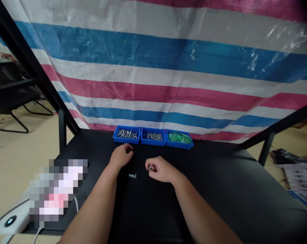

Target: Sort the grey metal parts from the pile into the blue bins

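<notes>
My right hand [160, 169] is closed in a pinch around a small shiny metal part [150, 168] above the black table. Most of that part is hidden by the fingers, so its exact kind cannot be made out. My left hand [121, 156] is just in front of the left blue bin [119, 139], fingers loosely curled and a gap between thumb and forefinger. Nothing shows in it. Between my forearms, a small metal cylinder [132, 176] lies on its side on the table, with a smaller piece at its right end.
Short metal cylinders fill the left bin. The middle blue bin [153, 142] holds small metal pieces, and the right blue bin [180, 145] green plastic-looking items. Behind hangs a striped sheet [168, 74]. A blurred-out object [59, 193] and white device [13, 217] with cable are at left.
</notes>
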`<state>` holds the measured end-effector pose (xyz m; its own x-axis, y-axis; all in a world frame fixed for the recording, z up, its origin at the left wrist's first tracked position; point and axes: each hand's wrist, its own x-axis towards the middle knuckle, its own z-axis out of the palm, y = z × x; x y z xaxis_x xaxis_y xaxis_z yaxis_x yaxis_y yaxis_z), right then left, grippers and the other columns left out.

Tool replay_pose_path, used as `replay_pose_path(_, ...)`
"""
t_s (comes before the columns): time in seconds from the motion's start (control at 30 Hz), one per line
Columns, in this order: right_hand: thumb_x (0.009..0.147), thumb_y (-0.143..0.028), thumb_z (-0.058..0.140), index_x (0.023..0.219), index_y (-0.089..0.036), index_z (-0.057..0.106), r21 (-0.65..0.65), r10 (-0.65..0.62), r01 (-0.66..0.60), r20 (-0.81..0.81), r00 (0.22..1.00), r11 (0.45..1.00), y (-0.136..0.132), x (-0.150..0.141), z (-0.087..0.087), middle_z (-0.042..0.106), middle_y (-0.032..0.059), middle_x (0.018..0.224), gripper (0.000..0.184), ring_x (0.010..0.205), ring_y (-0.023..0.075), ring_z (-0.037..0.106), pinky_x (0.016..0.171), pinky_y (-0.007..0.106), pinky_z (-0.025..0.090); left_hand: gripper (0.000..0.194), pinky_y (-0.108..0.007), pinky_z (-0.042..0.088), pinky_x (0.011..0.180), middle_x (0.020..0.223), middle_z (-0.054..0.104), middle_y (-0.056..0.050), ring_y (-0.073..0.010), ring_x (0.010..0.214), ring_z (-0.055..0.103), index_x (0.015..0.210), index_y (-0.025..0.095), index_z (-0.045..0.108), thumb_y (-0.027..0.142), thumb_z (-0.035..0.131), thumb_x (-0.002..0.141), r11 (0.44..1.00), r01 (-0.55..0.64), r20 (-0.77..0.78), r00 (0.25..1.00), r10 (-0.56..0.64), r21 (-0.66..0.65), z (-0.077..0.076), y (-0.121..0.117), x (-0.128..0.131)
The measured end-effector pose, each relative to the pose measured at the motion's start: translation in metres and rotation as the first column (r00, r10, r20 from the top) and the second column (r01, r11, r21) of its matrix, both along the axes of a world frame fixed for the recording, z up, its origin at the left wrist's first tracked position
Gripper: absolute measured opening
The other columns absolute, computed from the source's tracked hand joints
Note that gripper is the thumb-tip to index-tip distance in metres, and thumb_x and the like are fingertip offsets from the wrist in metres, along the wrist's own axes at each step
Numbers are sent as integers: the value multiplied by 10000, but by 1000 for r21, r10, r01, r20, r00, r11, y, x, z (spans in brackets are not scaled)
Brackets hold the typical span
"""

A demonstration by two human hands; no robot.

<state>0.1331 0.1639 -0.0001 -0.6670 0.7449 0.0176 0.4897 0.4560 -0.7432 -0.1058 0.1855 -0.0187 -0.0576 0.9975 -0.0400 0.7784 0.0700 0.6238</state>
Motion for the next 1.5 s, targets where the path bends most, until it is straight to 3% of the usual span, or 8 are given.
replay_pose_path(0.27,847,-240,633,1294,-245,586,-9,-239,265,-464,853,964,8,-27,-7,690,82,1128,450,874,166,673,705,278,546,213,-264,429,662,882,740,-16,-173,757,654,980,231,697,246,596,793,1000,0,23,1000,0,9,-1,0,-1)
replay_pose_path(0.5,845,-236,678,900,-214,724,73,-94,106,-150,984,992,-2,-14,-8,647,1,758,75,615,112,563,572,238,445,214,-270,422,662,879,737,-10,-176,766,652,971,242,696,253,590,785,1000,-2,34,999,2,-1,-1,1,-2)
replay_pose_path(0.73,681,-345,871,967,-245,724,154,37,-39,21,999,987,-13,-27,-9,669,-22,824,337,756,142,602,668,252,420,224,-274,427,665,890,736,-14,-177,762,648,982,235,694,253,591,783,1000,2,41,999,-2,-9,1,-1,-1)
replay_pose_path(0.87,743,-242,784,887,-239,716,202,40,-55,75,996,978,-17,-35,-9,670,-33,787,159,738,133,596,673,251,399,226,-275,428,674,877,731,-8,-174,759,644,982,232,694,251,586,784,1000,6,35,999,-6,-4,1,-1,-1)
replay_pose_path(1.07,710,-55,601,785,-221,692,24,37,-39,57,998,999,-11,-8,-6,588,-67,585,203,510,87,494,540,227,370,223,-272,425,674,883,730,-3,-174,772,644,978,241,694,262,589,783,1000,3,16,1000,-3,1,-3,1,-2)
replay_pose_path(1.17,789,-126,597,842,-215,716,-54,-108,102,-115,987,993,-1,1,-12,624,-38,623,158,535,107,558,548,238,438,225,-275,424,675,890,733,-3,-176,773,646,982,244,694,266,586,786,1000,9,3,1000,-9,-1,-3,1,-2)
replay_pose_path(1.33,895,-294,605,1345,-227,583,-89,-454,475,-488,745,875,13,-2,-18,706,56,992,455,755,157,680,693,311,564,220,-276,428,687,910,740,-7,-178,782,653,974,245,695,257,595,779,1000,2,-10,1000,-2,-2,-3,1,-1)
replay_pose_path(1.5,876,-304,667,1184,-258,688,47,-217,234,-232,948,971,1,-4,-9,663,0,838,312,604,109,563,572,248,477,222,-274,433,678,898,738,0,-178,777,654,984,250,696,267,594,787,1000,11,-8,1000,-11,-4,-4,2,-1)
